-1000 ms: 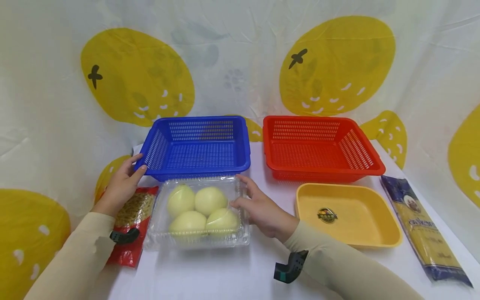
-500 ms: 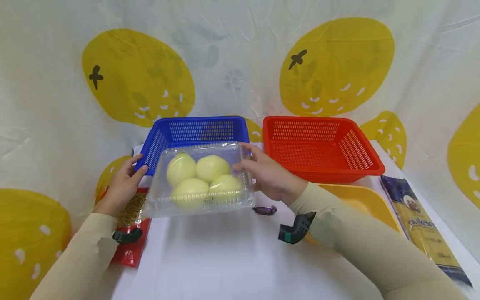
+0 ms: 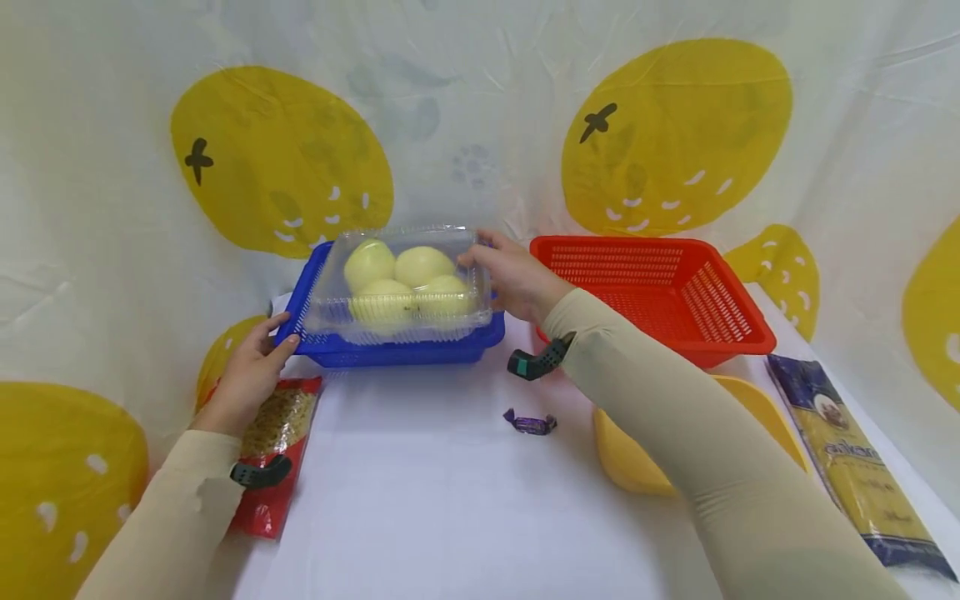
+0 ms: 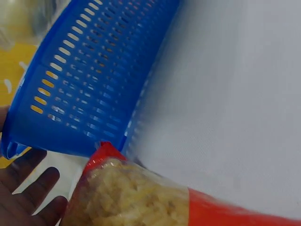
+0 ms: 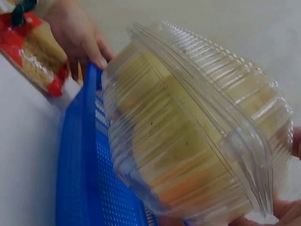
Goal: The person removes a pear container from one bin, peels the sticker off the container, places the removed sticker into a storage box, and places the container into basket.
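Note:
My right hand (image 3: 517, 275) grips the right side of a clear plastic clamshell box (image 3: 322, 308), thumb on the lid. Several round, pale yellow-green fruits (image 3: 384, 304) show through it. The box is over the blue basket (image 3: 405, 354), slightly tilted, covering most of its opening in the head view. From the right wrist view, the box (image 5: 188, 127) is above the basket's (image 5: 75, 155) rim. My left hand (image 3: 251, 371) holds the basket's near left corner, thumb at the rim. In the left wrist view, its other fingers (image 4: 40, 183) lie outside the basket (image 4: 94, 80).
A red bag of pasta (image 3: 281, 467) lies below my left hand. A red basket (image 3: 652, 342) stands right of the blue one. My right forearm passes over a yellow tray (image 3: 630, 458). A purple-wrapped candy (image 3: 531, 424) and a blue-and-gold packet (image 3: 855, 458) lie on the white table.
My right hand has lifted the clamshell box off the table and carried it forward over the blue basket. The candy has come into view. My left hand stays at the basket's corner.

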A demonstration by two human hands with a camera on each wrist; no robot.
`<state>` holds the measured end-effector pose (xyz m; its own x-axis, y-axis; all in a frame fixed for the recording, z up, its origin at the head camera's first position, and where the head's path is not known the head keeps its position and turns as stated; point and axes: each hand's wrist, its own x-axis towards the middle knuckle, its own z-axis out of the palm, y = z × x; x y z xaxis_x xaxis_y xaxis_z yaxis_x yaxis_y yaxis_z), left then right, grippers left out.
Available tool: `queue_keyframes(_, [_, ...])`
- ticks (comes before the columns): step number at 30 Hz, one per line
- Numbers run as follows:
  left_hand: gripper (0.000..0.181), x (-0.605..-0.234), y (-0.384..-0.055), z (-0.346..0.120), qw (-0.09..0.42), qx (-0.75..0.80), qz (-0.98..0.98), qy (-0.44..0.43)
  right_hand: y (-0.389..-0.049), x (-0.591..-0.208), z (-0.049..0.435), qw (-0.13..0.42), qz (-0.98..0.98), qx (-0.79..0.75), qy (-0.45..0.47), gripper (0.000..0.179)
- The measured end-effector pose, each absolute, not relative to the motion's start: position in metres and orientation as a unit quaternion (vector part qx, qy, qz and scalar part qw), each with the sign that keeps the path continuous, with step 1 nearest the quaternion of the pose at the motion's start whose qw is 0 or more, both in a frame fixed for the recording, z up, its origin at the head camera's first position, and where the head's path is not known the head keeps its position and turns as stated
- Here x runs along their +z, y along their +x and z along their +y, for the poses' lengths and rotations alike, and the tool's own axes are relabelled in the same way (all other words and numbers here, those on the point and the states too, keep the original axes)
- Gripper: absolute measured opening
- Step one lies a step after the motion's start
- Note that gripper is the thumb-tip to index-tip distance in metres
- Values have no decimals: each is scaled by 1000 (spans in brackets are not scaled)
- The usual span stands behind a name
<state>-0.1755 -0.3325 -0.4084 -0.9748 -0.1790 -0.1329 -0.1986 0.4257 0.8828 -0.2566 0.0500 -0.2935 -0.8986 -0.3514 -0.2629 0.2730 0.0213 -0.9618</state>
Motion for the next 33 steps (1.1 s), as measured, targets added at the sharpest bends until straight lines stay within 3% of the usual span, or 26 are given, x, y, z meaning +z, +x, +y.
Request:
queue_keyframes(14, [68,-400,-188,-321,28,518,845,-127,-325,-338,22,220,674,-706,1,90])
queue_keyframes(20, [69,-395,-183,-322,32,514,846,-139,-338,-356,3,238,681,-692,-5,80])
queue_keyframes(33, [70,-399,-173,-329,35,515,845,-143,-352,-384,-13,266,686,-676,-34,81])
